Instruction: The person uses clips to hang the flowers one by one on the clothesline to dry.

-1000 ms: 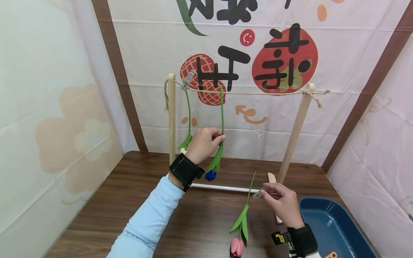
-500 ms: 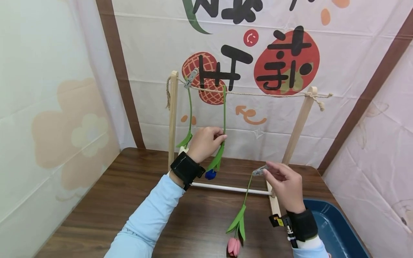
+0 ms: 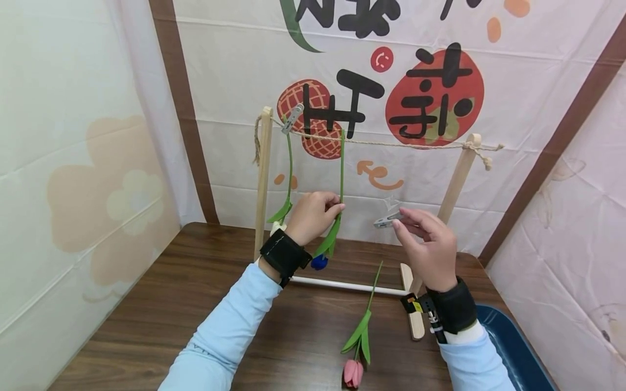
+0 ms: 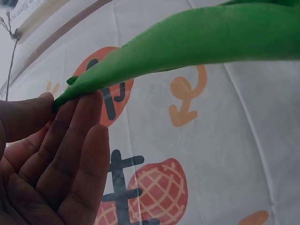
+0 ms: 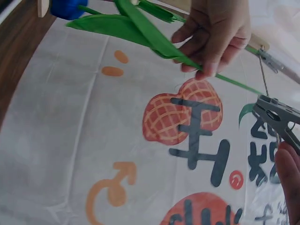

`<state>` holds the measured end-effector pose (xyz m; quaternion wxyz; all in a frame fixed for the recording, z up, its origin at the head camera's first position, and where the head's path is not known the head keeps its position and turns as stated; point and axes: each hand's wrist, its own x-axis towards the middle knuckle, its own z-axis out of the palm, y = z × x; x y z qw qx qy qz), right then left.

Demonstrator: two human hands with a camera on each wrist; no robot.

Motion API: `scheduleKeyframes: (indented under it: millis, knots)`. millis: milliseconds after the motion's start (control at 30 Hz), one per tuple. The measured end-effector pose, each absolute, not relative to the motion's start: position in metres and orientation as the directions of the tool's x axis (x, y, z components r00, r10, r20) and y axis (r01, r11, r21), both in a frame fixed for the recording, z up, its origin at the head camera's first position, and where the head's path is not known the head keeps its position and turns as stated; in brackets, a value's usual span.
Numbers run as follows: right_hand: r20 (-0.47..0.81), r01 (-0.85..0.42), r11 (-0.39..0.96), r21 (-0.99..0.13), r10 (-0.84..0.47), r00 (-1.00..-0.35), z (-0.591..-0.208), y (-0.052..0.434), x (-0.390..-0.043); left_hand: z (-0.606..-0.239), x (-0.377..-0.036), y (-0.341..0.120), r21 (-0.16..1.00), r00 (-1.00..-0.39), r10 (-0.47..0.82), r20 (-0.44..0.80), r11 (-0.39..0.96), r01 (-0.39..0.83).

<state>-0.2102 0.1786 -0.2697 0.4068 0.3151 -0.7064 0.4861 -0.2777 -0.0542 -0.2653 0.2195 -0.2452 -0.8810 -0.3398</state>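
Note:
My left hand [image 3: 336, 208] pinches the green stem of a blue flower [image 3: 319, 263] that hangs head down, its stem tip up at the rope [image 3: 406, 144] of a wooden rack [image 3: 264, 179]. In the left wrist view my left hand [image 4: 54, 101] grips the green leaf [image 4: 197, 37]. My right hand [image 3: 397, 220] holds a grey clip [image 3: 385, 221] in the air to the right of that stem, below the rope. The right wrist view shows the clip [image 5: 276, 117] near the stem. A pink tulip [image 3: 353, 372] lies on the table.
Another grey clip [image 3: 292, 118] pins a second green stem [image 3: 289, 168] to the rope by the left post. A blue tray [image 3: 511, 347] sits at the table's right front. A printed cloth backdrop [image 3: 430, 92] hangs close behind the rack.
My right hand has lifted the clip from beside the pink tulip's stem up towards the rope. The tulip stays on the table. My left hand keeps its hold on the hanging stem.

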Motion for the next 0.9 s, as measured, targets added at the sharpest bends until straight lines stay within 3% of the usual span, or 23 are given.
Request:
scheduleKeyframes:
  millis: [500,667,900]
  knots:
    - [0.951,-0.9,0.362,-0.243,-0.096,-0.295,-0.215,0.154,-0.232,-0.265,-0.279,-0.054,0.492,-0.788,0.282,0.548,0.654,0.575]
    - [0.949,-0.889,0.362,-0.28,-0.038,-0.314,-0.202,0.148,-0.241,-0.265,-0.278,-0.054,0.493,-0.792,0.28,0.542,0.657,0.57]
    - [0.941,-0.915,0.231,-0.33,-0.003,-0.34,-0.179,0.14,-0.256,-0.265,-0.278,-0.055,0.495,-0.795,0.278,0.539,0.659,0.566]
